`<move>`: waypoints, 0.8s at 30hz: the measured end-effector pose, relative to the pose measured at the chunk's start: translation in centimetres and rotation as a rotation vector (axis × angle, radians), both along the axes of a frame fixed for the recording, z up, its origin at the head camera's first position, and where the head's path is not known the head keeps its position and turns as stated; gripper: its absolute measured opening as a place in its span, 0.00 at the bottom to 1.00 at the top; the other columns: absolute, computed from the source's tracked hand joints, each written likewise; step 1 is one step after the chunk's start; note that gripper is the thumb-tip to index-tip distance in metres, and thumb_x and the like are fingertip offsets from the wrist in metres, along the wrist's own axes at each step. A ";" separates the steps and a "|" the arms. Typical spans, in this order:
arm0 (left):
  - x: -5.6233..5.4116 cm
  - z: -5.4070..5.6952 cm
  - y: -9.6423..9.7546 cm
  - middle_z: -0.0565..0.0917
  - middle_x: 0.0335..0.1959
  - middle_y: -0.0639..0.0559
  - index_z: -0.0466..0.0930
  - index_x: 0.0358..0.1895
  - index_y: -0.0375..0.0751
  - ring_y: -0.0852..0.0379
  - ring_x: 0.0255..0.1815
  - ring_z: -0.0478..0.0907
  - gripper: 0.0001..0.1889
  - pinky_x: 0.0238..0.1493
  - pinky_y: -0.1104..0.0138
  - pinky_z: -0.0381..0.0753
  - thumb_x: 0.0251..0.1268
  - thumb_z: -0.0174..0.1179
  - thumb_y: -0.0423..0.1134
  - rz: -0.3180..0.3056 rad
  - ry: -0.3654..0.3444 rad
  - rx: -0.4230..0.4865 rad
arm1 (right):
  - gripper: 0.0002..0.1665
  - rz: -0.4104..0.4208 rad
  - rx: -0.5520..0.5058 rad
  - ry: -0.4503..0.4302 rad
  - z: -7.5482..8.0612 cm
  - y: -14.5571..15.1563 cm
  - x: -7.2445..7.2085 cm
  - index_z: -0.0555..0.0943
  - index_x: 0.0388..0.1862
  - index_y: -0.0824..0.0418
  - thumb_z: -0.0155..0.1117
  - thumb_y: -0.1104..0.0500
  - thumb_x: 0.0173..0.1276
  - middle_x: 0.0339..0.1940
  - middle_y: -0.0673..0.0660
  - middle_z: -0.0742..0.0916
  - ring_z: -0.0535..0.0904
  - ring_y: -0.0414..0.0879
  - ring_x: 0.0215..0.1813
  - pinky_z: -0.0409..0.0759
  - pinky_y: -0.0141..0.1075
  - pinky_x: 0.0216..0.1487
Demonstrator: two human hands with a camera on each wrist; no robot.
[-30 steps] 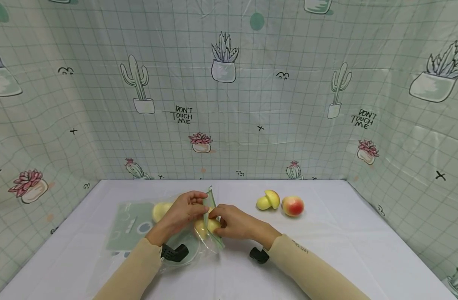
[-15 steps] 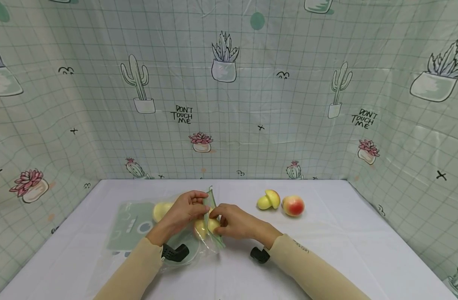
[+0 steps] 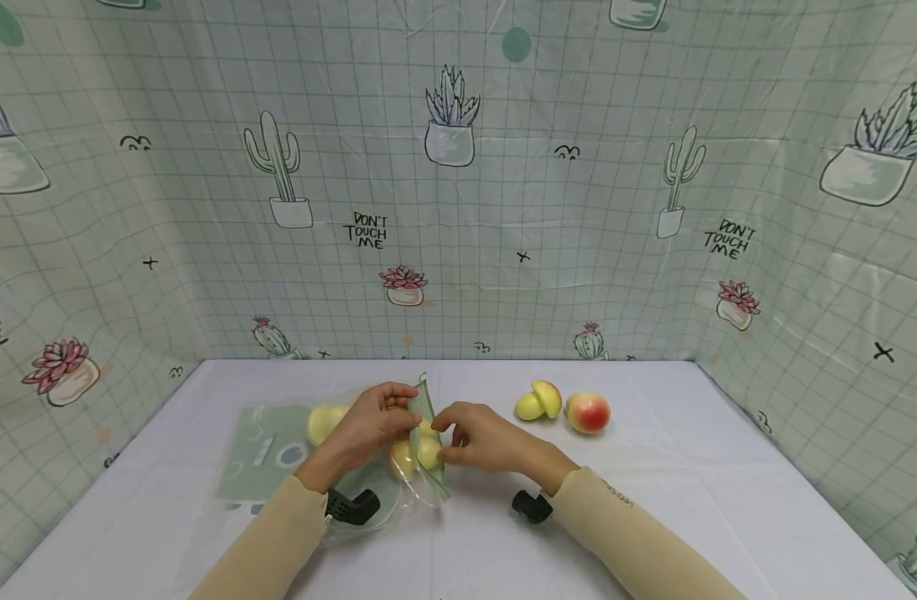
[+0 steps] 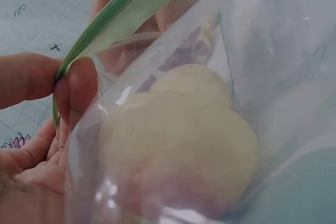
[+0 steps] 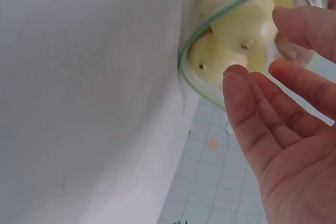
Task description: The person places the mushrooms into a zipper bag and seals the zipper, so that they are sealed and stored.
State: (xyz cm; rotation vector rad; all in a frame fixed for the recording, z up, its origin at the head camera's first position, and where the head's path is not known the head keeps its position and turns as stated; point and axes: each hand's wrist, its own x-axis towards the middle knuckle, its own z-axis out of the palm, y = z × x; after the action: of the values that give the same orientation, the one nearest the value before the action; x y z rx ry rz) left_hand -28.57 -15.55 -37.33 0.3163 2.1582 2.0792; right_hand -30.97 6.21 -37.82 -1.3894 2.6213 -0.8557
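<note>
A clear zip bag (image 3: 259,454) with a green zip edge (image 5: 191,51) lies on the table, its mouth toward the right. My left hand (image 3: 364,425) pinches the zip edge between thumb and fingers, holding that side of the mouth up. Pale yellow fruit (image 4: 178,145) fills the bag near the mouth; one more yellow fruit (image 3: 323,422) shows deeper, partly hidden by the left hand. Right at the mouth is my right hand (image 3: 484,437), its fingers spread apart with nothing between them. In the right wrist view its fingertips (image 5: 239,77) overlap the yellow fruit (image 5: 247,24) inside.
Behind and to the right on the white table (image 3: 653,517) sit a yellow lobed fruit (image 3: 529,406) and a red-and-yellow fruit (image 3: 588,413). A patterned curtain (image 3: 458,217) stands round the back and sides.
My right hand has drawn back slightly to the right from the bag's mouth and its fingers have come off the yellow fruit there. The left hand keeps its place on the zip edge.
</note>
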 end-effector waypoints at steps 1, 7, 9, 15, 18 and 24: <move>0.0 0.0 0.0 0.70 0.38 0.46 0.64 0.58 0.22 0.58 0.32 0.70 0.26 0.31 0.70 0.75 0.55 0.60 0.25 0.002 0.001 0.000 | 0.21 -0.006 0.000 0.006 0.1 0.3 0.0 0.78 0.53 0.63 0.67 0.58 0.62 0.49 0.56 0.82 0.78 0.36 0.36 0.77 0.29 0.39; 0.0 -0.1 0.1 0.71 0.35 0.49 0.64 0.58 0.22 0.59 0.30 0.70 0.26 0.30 0.70 0.74 0.55 0.60 0.25 0.008 0.005 0.009 | 0.20 -0.043 -0.020 0.037 0.4 2.2 -0.4 0.78 0.52 0.64 0.66 0.56 0.64 0.48 0.58 0.83 0.79 0.43 0.39 0.78 0.32 0.40; 0.0 -0.1 0.1 0.71 0.36 0.48 0.65 0.58 0.22 0.59 0.31 0.70 0.26 0.31 0.70 0.75 0.55 0.61 0.25 0.007 0.005 0.005 | 0.20 -0.060 -0.026 0.053 0.3 3.0 -0.7 0.79 0.52 0.64 0.66 0.55 0.65 0.48 0.58 0.83 0.78 0.45 0.41 0.78 0.35 0.42; -0.1 -0.2 0.2 0.70 0.39 0.44 0.65 0.59 0.22 0.58 0.32 0.71 0.27 0.33 0.69 0.75 0.54 0.61 0.25 0.000 0.005 -0.008 | 0.18 -0.129 -0.063 0.096 0.3 5.2 -1.1 0.79 0.50 0.62 0.67 0.55 0.64 0.46 0.57 0.83 0.78 0.46 0.44 0.78 0.39 0.45; 0.0 -0.1 0.1 0.70 0.38 0.46 0.65 0.59 0.21 0.58 0.32 0.71 0.27 0.32 0.69 0.75 0.54 0.60 0.25 0.001 0.000 -0.002 | 0.18 -0.165 -0.073 0.104 0.6 6.1 -1.2 0.80 0.50 0.60 0.67 0.56 0.63 0.47 0.56 0.83 0.77 0.47 0.46 0.78 0.39 0.48; 0.2 -0.1 0.0 0.70 0.36 0.49 0.64 0.58 0.22 0.58 0.32 0.71 0.27 0.32 0.70 0.75 0.55 0.60 0.25 0.004 -0.001 0.011 | 0.19 -0.245 -0.072 0.081 0.9 8.0 -1.4 0.80 0.52 0.58 0.66 0.52 0.64 0.50 0.55 0.83 0.77 0.50 0.52 0.74 0.47 0.54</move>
State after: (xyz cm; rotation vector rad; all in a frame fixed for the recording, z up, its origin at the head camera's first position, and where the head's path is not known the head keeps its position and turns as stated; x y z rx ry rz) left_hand -28.40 -15.51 -37.39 0.3127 2.1493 2.0932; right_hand -32.41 14.18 -36.90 -1.1553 2.8941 -0.9461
